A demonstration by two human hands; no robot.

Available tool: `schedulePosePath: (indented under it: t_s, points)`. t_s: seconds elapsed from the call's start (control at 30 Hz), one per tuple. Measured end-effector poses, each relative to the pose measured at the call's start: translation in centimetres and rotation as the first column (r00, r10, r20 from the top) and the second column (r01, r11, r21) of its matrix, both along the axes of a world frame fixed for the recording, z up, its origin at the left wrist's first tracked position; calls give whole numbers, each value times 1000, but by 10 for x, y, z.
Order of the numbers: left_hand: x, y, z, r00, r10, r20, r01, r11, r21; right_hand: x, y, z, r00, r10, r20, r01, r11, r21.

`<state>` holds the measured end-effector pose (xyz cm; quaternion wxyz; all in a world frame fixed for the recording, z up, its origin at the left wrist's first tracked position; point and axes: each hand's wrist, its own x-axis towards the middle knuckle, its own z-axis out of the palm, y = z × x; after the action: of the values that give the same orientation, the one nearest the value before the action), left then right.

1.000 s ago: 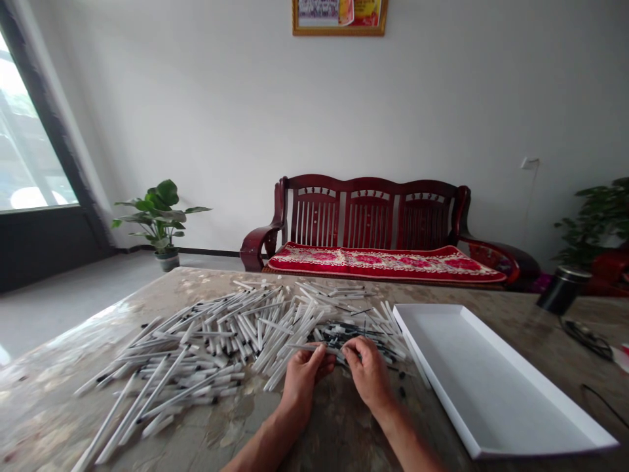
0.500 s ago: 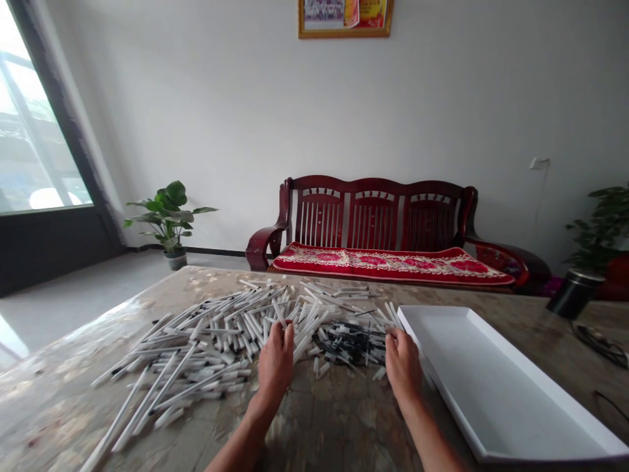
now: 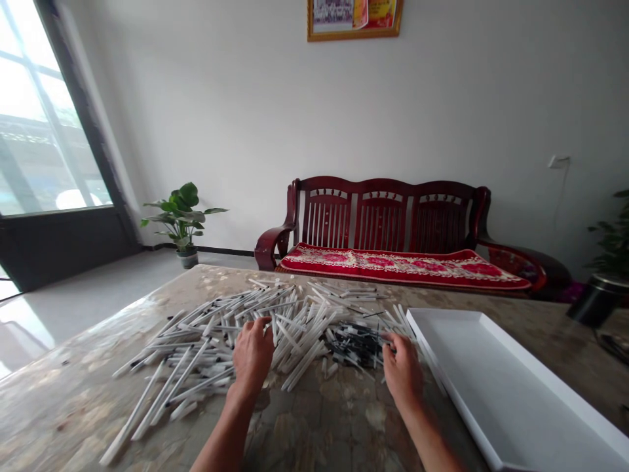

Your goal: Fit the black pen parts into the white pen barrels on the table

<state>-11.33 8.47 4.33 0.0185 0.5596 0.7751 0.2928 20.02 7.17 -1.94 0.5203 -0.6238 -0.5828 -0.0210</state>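
Note:
My left hand point(image 3: 254, 351) is over the heap of white pen tubes point(image 3: 191, 370), some with black ends. Its fingers reach down among the tubes, parted and with nothing visibly held. Beside it, in the middle, lies a bunch of plain white tubes point(image 3: 302, 351). My right hand point(image 3: 403, 370) is closed in a pinch at the right edge of a pile of small black pieces point(image 3: 356, 342). What its fingertips hold is too small to make out.
A shallow white tray point(image 3: 511, 387) stands on the right of the patterned table point(image 3: 314, 432). More tubes point(image 3: 396, 320) lie along its left side. A black cylindrical container point(image 3: 597, 301) is at the far right. Behind the table is a wooden bench point(image 3: 381, 216).
My left hand has moved left, and the white tube it held now appears to be out of its grasp. My right hand stays by the black pieces. The view has shifted slightly left.

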Motion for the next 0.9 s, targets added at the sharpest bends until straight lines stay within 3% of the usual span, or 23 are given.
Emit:
schedulePosePath:
  t_s: [0.1,0.2,0.33,0.47,0.9]
  points:
    - [8,2,0,989,-120,-87,124,991,41,-3,-2,2,1000,24,1,-24,1000,-19]
    - [23,8,-2,940,-275,-200,281,960,1,-5,-5,5,999,54,8,-53,998,-25]
    - [33,16,-6,905,-368,-214,352,930,-110,-6,-6,8,997,71,-9,-71,997,-12]
    - [28,18,-9,864,-459,-205,439,888,-140,-9,-6,10,997,79,-18,-79,997,-20]
    - [23,13,-3,882,-408,-237,377,911,-167,-17,-11,15,990,129,-54,-129,992,-5]
